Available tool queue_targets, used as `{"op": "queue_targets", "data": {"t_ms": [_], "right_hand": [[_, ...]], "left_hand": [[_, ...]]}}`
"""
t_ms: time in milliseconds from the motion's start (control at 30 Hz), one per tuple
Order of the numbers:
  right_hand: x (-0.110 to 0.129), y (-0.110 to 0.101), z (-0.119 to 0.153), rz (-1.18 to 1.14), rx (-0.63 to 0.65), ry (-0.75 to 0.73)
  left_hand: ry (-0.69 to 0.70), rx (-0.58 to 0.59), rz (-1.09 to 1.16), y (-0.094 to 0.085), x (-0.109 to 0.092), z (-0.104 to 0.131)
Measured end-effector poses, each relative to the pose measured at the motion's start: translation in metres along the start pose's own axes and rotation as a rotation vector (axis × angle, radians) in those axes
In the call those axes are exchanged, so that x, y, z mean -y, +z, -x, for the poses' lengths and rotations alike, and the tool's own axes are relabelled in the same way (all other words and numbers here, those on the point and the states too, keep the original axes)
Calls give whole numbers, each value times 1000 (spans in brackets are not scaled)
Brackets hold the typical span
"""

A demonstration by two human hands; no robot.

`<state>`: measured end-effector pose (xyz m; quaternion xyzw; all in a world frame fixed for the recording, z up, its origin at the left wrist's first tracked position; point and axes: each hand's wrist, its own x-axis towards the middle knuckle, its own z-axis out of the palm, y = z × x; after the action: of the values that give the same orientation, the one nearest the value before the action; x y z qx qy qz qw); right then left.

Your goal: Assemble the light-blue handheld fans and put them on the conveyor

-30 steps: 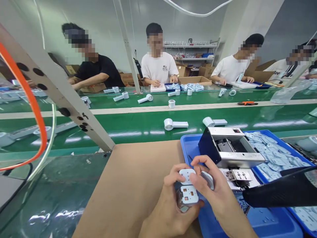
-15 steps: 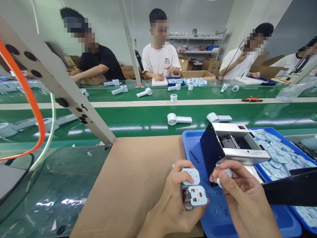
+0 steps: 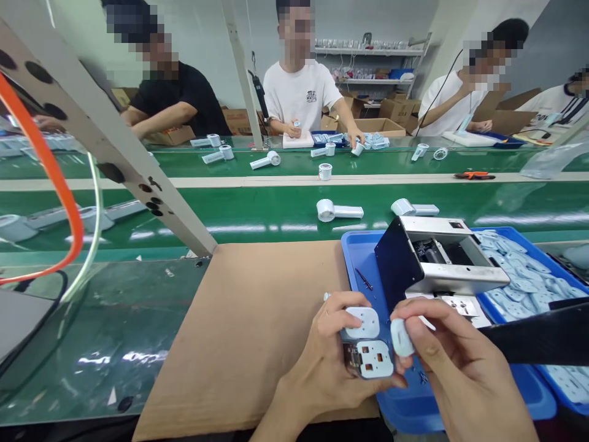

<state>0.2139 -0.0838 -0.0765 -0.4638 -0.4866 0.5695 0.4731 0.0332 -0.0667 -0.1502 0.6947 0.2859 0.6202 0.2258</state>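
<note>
My left hand [image 3: 322, 350] is closed around a light-blue plastic housing [image 3: 362, 323] whose two rounded square ends face up. The lower end [image 3: 375, 360] shows several square cut-outs with an orange-brown inside, and a dark transparent side. Between thumb and fingers, my right hand [image 3: 453, 356] pinches a small pale-blue plastic cover [image 3: 402, 337] close to the housing's right side. The two parts look slightly apart. Below my hands lies a blue tray [image 3: 354, 245] with small screws [image 3: 423, 376] in it.
A metal-cased machine [image 3: 442, 252] stands on the tray beside a dark screwdriver bit [image 3: 363, 279]. Pale-blue covers [image 3: 519, 270] fill another tray at right. Cardboard [image 3: 257, 294] covers the bench. Handheld fan-like parts [image 3: 340, 211] lie on the green belt [image 3: 257, 215]. Co-workers sit opposite; a slanted metal post [image 3: 138, 166] rises left.
My right hand has brought the pale-blue cover left, nearer the housing, and turned it to show its flat side. Across the belt, a co-worker's hand has reached out to a white part.
</note>
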Motion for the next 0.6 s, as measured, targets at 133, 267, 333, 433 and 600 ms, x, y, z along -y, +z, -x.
{"op": "queue_targets", "data": {"t_ms": [133, 267, 333, 433, 600], "right_hand": [[4, 3, 1, 107, 164, 7], [8, 10, 5, 267, 151, -50], [6, 12, 10, 271, 116, -39], [2, 13, 15, 195, 154, 98], [5, 10, 17, 252, 126, 94]], "left_hand": [[41, -1, 48, 1, 7, 6], [-35, 25, 59, 0, 2, 7], [-57, 18, 36, 1, -2, 6], [-19, -12, 18, 4, -5, 3], [-5, 1, 15, 6, -5, 2]]}}
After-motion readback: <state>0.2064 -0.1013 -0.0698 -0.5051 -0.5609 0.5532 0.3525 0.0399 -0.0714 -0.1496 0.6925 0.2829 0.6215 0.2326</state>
